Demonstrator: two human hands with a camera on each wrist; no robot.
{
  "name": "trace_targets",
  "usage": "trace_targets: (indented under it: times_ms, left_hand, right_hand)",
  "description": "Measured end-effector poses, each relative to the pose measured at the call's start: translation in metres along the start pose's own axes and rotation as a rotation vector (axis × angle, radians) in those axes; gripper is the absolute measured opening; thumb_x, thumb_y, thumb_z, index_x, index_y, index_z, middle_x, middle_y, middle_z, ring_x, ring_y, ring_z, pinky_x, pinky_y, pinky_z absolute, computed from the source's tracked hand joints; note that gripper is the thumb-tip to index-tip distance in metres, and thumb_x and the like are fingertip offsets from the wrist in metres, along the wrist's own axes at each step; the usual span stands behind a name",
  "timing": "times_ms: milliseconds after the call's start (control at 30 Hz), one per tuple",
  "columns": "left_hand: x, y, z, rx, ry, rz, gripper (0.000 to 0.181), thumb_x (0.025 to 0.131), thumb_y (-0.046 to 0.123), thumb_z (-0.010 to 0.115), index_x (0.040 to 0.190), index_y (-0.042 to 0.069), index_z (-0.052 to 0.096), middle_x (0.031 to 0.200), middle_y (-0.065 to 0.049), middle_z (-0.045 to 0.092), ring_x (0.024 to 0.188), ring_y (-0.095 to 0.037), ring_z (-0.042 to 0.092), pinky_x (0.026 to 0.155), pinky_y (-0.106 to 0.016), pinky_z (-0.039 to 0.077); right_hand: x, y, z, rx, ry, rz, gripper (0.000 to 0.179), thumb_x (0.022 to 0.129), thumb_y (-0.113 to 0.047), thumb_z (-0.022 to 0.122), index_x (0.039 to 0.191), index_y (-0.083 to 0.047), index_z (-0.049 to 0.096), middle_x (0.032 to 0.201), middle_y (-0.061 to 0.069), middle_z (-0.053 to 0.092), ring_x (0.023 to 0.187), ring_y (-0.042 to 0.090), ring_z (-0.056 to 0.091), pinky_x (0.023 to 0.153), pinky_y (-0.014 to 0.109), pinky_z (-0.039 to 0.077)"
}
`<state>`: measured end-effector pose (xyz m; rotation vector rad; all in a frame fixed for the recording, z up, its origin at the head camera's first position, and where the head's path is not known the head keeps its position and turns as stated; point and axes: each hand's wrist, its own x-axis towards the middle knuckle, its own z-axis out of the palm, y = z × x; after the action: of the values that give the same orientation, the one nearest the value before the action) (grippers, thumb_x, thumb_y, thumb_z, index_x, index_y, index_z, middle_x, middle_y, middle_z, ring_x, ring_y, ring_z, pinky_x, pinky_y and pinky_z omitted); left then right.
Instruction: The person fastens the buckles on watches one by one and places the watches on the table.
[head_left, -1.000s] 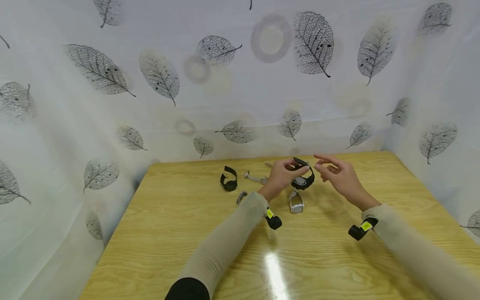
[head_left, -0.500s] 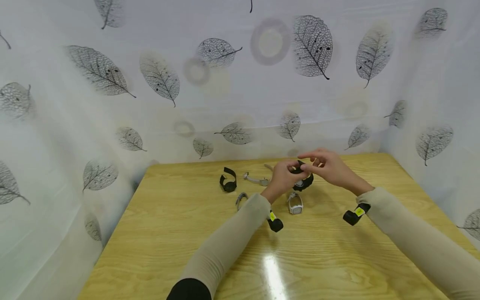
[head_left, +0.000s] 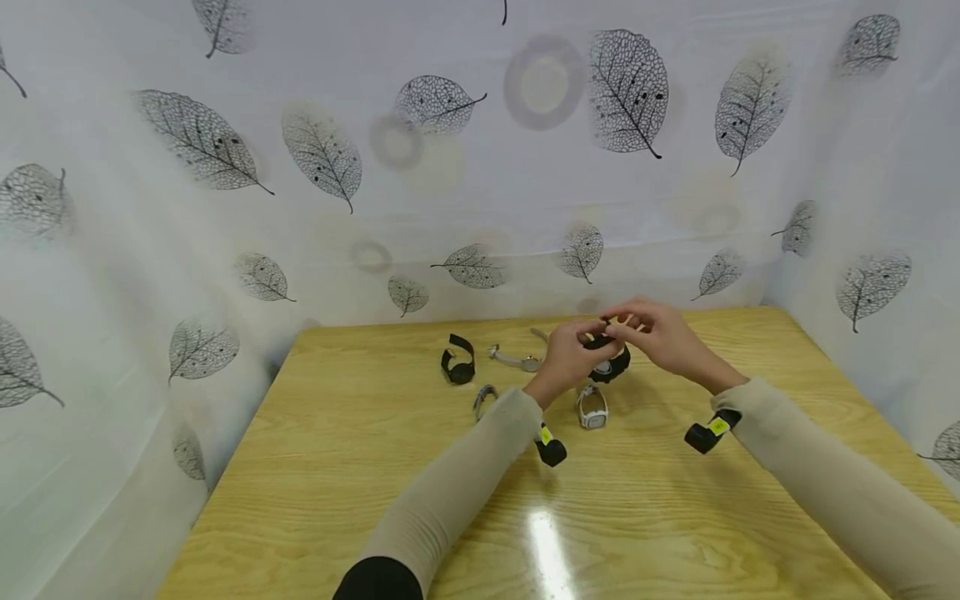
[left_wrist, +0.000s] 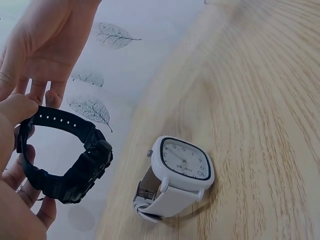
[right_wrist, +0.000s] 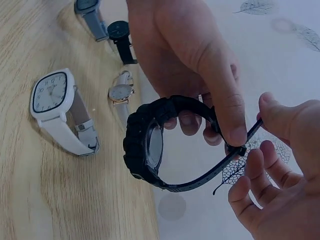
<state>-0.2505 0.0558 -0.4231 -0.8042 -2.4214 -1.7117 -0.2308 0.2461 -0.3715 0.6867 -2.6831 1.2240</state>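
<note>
A black sports watch (right_wrist: 142, 142) hangs above the table, its strap bent into a loop. My left hand (head_left: 572, 357) grips the strap near the buckle, with the thumb pressed on it in the right wrist view. At the strap's free end my right hand (head_left: 667, 340) pinches the tip between thumb and finger. In the left wrist view the black watch (left_wrist: 82, 170) faces right, and the right hand (left_wrist: 55, 45) reaches in from above. Below the hands a white square watch (head_left: 593, 408) stands on the table with its strap fastened in a loop.
On the wooden table (head_left: 360, 467) to the left lie a black watch (head_left: 461, 372), a light-strapped watch (head_left: 517, 360) and a grey watch (head_left: 486, 397), partly behind the left forearm. A leaf-patterned curtain (head_left: 480, 208) hangs behind the table.
My right hand has moved left to the black sports watch and now pinches its strap end. The left hand keeps its grip on the watch in nearly the same place.
</note>
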Motion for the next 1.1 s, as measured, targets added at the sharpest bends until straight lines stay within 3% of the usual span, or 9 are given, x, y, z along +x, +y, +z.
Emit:
trace_targets:
  times_ms: [200, 367, 600, 867, 1100]
  left_hand:
    - [-0.002, 0.001, -0.001, 0.062, 0.019, 0.016, 0.026, 0.094, 0.03, 0.078, 0.115, 0.014, 0.078, 0.112, 0.003, 0.07, 0.09, -0.002, 0.06, 0.076, -0.016, 0.053]
    - [-0.004, 0.002, -0.002, 0.085, 0.026, 0.052, 0.024, 0.094, 0.027, 0.078, 0.113, 0.012, 0.078, 0.111, 0.0, 0.071, 0.087, -0.004, 0.06, 0.072, -0.014, 0.053]
    - [-0.007, 0.005, -0.002, 0.084, 0.015, 0.036, 0.024, 0.093, 0.026, 0.079, 0.113, 0.012, 0.078, 0.11, 0.0, 0.069, 0.082, -0.004, 0.06, 0.065, -0.014, 0.054]
    - [-0.007, 0.003, -0.001, 0.077, 0.014, 0.044, 0.024, 0.094, 0.024, 0.079, 0.115, 0.013, 0.078, 0.11, 0.0, 0.069, 0.083, -0.002, 0.06, 0.067, -0.014, 0.054]
    - [-0.01, 0.002, 0.0, 0.078, 0.021, 0.048, 0.025, 0.094, 0.024, 0.078, 0.117, 0.013, 0.078, 0.11, 0.0, 0.071, 0.08, -0.001, 0.06, 0.066, -0.013, 0.054]
  right_hand:
    - [-0.007, -0.001, -0.003, 0.07, 0.05, 0.017, 0.03, 0.105, -0.025, 0.063, 0.131, -0.012, 0.069, 0.12, 0.01, 0.069, 0.094, 0.026, 0.067, 0.069, 0.032, 0.055]
    - [-0.011, -0.002, 0.002, 0.109, 0.097, 0.035, 0.029, 0.104, -0.018, 0.064, 0.13, -0.008, 0.069, 0.125, 0.014, 0.069, 0.095, 0.018, 0.069, 0.075, 0.025, 0.055]
    - [-0.014, -0.004, 0.009, 0.127, 0.15, 0.012, 0.027, 0.103, -0.007, 0.063, 0.128, 0.0, 0.068, 0.12, 0.019, 0.07, 0.088, 0.026, 0.068, 0.071, 0.02, 0.054]
    - [-0.017, -0.002, 0.008, 0.18, 0.156, 0.022, 0.03, 0.105, -0.019, 0.063, 0.132, -0.008, 0.068, 0.123, 0.015, 0.069, 0.091, 0.018, 0.066, 0.074, 0.023, 0.055]
    - [-0.021, 0.008, 0.007, 0.324, 0.175, 0.07, 0.035, 0.106, -0.02, 0.06, 0.136, -0.001, 0.064, 0.116, 0.012, 0.071, 0.095, 0.011, 0.067, 0.079, 0.028, 0.059]
